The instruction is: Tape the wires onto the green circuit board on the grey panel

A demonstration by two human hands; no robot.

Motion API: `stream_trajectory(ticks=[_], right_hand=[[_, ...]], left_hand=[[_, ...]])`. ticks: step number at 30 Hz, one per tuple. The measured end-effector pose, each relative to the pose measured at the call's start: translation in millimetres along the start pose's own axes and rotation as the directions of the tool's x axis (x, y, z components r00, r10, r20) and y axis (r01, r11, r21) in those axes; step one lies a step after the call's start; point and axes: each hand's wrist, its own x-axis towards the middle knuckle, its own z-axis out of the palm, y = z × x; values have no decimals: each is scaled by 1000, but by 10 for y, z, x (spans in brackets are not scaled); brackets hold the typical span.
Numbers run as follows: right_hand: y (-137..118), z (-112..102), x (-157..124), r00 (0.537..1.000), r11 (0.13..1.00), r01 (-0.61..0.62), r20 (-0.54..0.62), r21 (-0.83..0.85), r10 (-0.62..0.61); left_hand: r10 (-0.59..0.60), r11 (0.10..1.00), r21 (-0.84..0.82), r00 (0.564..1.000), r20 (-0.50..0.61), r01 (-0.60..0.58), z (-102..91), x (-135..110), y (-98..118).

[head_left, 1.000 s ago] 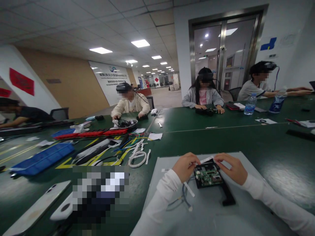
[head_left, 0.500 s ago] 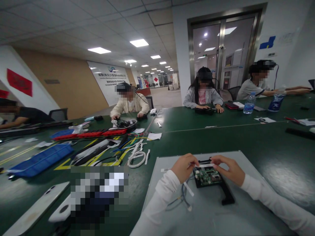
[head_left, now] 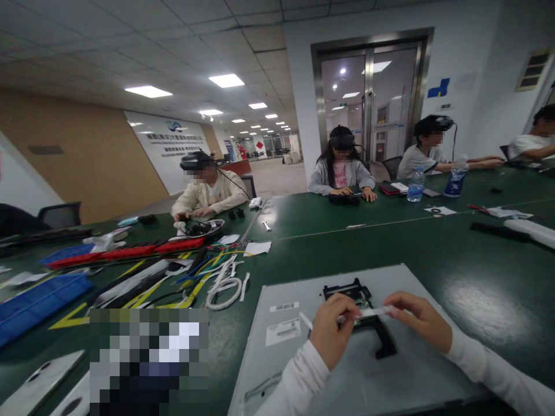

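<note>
A narrow white strip (head_left: 373, 312) is stretched between my two hands, above a circuit board. My left hand (head_left: 335, 329) pinches its left end, and the fingers of my right hand (head_left: 422, 320) are closed on the right end. Below them a black plastic bracket (head_left: 385, 345) with a long arm lies on a flat grey panel (head_left: 416, 283). Of the green circuit board (head_left: 363, 301) in the bracket only a part shows; my left hand and the strip cover the remainder. Another white strip (head_left: 305, 321) shows beside my left hand. Thin grey cables (head_left: 263, 386) lie near my left sleeve.
Left of the panel are a coiled white cable (head_left: 225, 294), coloured wires, a blue tray (head_left: 43, 303) and a long red strip (head_left: 130, 252). A small wrench (head_left: 266, 226) lies further back. Bottles (head_left: 416, 185) stand across the green table, where several people sit.
Both hands have come back toward me with the white strip, uncovering the bracket's far end. The view has turned right. Labels on the panel show more fully.
</note>
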Motion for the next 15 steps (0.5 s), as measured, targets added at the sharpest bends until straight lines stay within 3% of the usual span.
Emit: stream_trajectory(ticks=[8,15], right_hand=[[88,4,-95,999,997,-49,-2,-57,49],[114,13,-82,998,978,-58,-6,-202,58]], left_hand=[[-62,997,-44,998,-1,62,328,-226,-109],[-110,994,-14,993,44,111,433,-287,-184]])
